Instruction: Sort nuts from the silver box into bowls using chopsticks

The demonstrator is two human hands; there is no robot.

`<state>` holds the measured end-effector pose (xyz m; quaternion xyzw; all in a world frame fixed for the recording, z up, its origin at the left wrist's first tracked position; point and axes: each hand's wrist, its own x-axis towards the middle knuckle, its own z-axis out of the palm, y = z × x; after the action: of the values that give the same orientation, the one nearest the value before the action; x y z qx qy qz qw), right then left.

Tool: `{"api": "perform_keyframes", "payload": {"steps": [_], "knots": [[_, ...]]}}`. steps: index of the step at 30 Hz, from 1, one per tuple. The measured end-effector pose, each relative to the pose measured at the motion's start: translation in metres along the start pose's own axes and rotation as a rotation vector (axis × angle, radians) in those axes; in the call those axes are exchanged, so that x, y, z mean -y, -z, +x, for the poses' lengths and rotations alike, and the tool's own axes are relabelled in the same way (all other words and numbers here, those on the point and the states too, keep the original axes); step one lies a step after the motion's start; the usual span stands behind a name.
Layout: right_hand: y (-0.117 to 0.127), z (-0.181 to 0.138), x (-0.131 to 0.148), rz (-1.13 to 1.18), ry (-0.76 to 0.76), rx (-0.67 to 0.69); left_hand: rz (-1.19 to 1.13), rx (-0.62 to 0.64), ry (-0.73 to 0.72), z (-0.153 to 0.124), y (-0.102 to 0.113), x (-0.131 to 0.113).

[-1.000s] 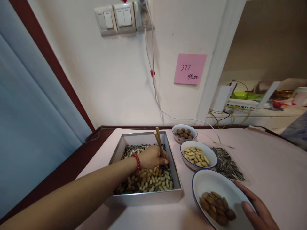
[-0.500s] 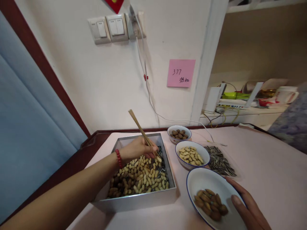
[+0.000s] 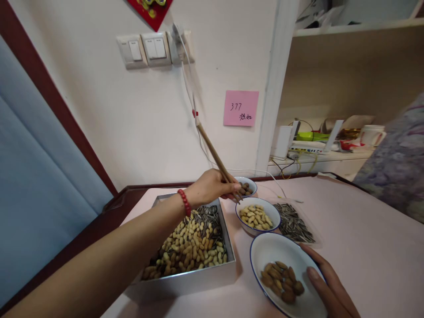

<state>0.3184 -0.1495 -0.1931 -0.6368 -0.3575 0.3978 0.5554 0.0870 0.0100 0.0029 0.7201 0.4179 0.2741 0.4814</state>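
Note:
My left hand (image 3: 212, 187), with a red bead bracelet at the wrist, is closed round a pair of wooden chopsticks (image 3: 215, 157). Their tips reach down over the rim of the peanut bowl (image 3: 255, 217), close to the small far bowl of brown nuts (image 3: 245, 187). Whether the tips hold a nut is too small to tell. Under my forearm stands a metal tray (image 3: 185, 278) full of peanuts and sunflower seeds. My right hand (image 3: 326, 287) rests with its fingers curled against the rim of the near white bowl of almonds (image 3: 281, 276).
A heap of sunflower seeds (image 3: 291, 216) lies on a clear sheet right of the peanut bowl. White cables (image 3: 192, 88) hang down the wall from a socket. A pink note (image 3: 240, 108) is stuck on the wall. A shelf with a router and a cup is at the right.
My left hand has lifted out of the tray and swung right, carrying the chopsticks over to the peanut bowl. The camera has tilted up a little. My right hand stays on the almond bowl.

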Motion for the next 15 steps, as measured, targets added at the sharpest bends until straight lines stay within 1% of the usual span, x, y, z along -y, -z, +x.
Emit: {"api": "perform_keyframes", "payload": {"steps": [2, 4, 6, 8, 11, 15], "knots": [[0.001, 0.001, -0.002, -0.005, 0.010, -0.005, 0.024, -0.028, -0.006, -0.012, 0.013, 0.005], [0.004, 0.005, -0.007, -0.030, 0.016, -0.001, 0.017, -0.047, -0.001, -0.026, 0.031, 0.012], [0.008, 0.009, -0.013, -0.050, 0.026, -0.007, -0.008, -0.056, 0.020, -0.038, 0.048, 0.022], [0.012, 0.013, -0.019, -0.063, 0.053, -0.006, -0.031, -0.059, 0.069, -0.046, 0.057, 0.035], [0.016, 0.017, -0.025, -0.119, 0.074, 0.013, -0.019, 0.000, 0.163, -0.049, 0.056, 0.060], [0.016, 0.014, -0.023, -0.207, 0.092, 0.009, 0.018, 0.077, 0.228, -0.040, 0.040, 0.086]]}}
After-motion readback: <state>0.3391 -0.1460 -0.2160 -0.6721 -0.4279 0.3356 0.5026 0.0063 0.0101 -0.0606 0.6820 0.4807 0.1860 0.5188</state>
